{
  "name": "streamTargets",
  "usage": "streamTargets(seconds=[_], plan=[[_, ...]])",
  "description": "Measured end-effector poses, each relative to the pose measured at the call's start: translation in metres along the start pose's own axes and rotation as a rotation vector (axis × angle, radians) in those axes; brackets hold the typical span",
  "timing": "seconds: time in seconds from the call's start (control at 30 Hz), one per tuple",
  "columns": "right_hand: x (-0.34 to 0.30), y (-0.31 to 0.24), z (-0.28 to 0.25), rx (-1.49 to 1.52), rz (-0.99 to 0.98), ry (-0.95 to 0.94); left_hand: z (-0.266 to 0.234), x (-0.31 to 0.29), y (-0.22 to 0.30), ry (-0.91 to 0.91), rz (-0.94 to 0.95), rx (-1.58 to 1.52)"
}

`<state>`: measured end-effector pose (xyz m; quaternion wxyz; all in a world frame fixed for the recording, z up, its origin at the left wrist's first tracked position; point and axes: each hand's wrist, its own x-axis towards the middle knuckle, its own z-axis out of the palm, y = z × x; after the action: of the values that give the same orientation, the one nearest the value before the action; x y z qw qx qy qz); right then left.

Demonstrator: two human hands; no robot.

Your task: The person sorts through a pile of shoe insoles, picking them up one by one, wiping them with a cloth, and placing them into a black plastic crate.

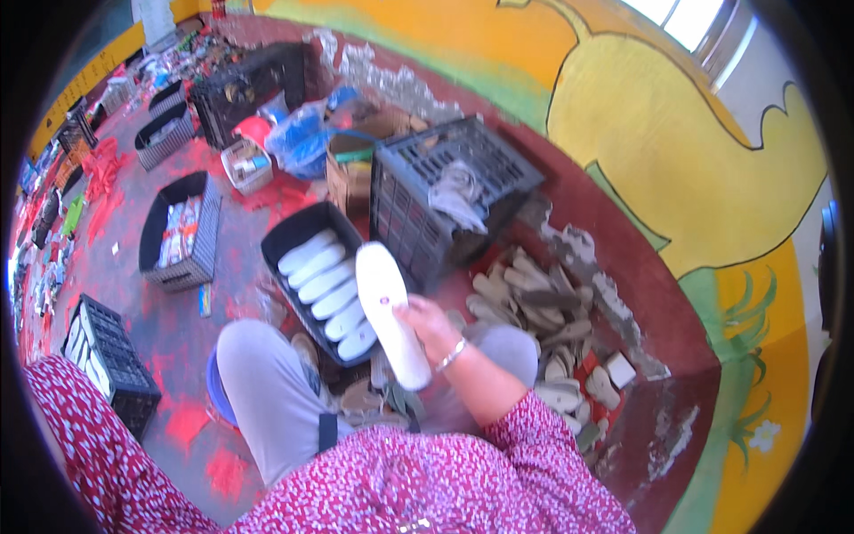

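I see black bin (pixel 283 233) w/ white insoles (pixel 322 283); right hand (pixel 427 325) gripping white insole (pixel 390 313); left hand unseen; grey crate (pixel 480 156) behind.

The floor (pixel 240 236) is grey concrete smeared with red stains. On it stands a black basket (pixel 286 240) of white insoles, and just beside that a dark slatted crate (pixel 498 160) turned bottom up with a crumpled cloth (pixel 458 196) on top. A heap of tan soles (pixel 534 303) lies against the wall's foot. Further off sit a grey basket (pixel 209 240), a black crate (pixel 120 365) and a cardboard box (pixel 342 182).
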<state>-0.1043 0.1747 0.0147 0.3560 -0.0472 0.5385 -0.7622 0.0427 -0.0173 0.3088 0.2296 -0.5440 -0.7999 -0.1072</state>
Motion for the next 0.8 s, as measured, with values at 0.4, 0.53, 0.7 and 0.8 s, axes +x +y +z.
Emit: streamTargets(seconds=[0.4, 0.53, 0.7, 0.8], plan=[[0.0, -0.007, 0.007, -0.003, 0.078, 0.043, -0.005, 0.0, -0.003, 0.001, -0.031, -0.043], [0.001, -0.003, 0.005, -0.039, 0.078, 0.095, -0.006, -0.001, 0.001, -0.005, -0.024, -0.037], [-0.003, -0.002, 0.007, -0.026, 0.077, 0.071, -0.006, -0.001, 0.003, -0.019, -0.024, -0.028], [-0.002, -0.004, 0.006, 0.019, 0.075, 0.072, -0.004, 0.001, 0.001, -0.018, -0.019, -0.026]])
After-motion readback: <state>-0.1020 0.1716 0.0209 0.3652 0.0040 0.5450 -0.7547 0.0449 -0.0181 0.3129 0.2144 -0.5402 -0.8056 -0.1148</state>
